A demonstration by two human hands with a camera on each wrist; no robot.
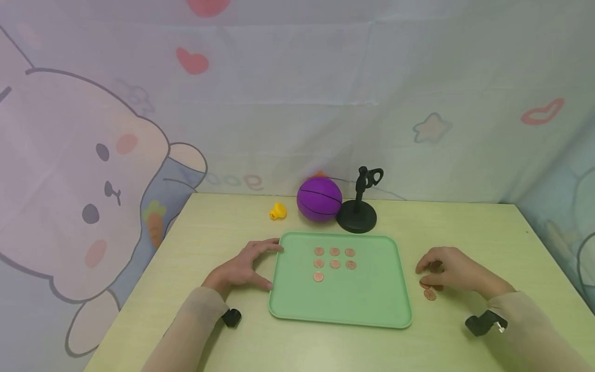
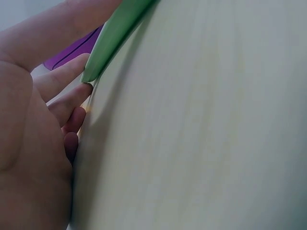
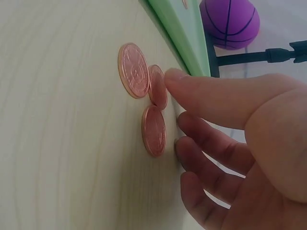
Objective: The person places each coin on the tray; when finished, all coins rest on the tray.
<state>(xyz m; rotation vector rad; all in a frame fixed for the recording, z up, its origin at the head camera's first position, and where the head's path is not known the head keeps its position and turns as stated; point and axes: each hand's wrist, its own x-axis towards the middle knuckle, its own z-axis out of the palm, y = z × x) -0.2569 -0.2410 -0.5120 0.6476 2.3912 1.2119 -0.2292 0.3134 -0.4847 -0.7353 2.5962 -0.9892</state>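
A pale green tray bears several copper coins in rows: two rows of three, with a single coin at the left below them. My left hand spans the tray's left side, thumb and fingers spread against the rim; in the left wrist view fingers touch the tray's edge. Right of the tray, my right hand hovers low over loose coins. The right wrist view shows three coins on the table, the thumb at one and the other fingers apart from it.
Behind the tray stand a purple ball with black lines and a black stand on a round base. A small yellow toy duck lies left of the ball. A printed cloth hangs behind the table.
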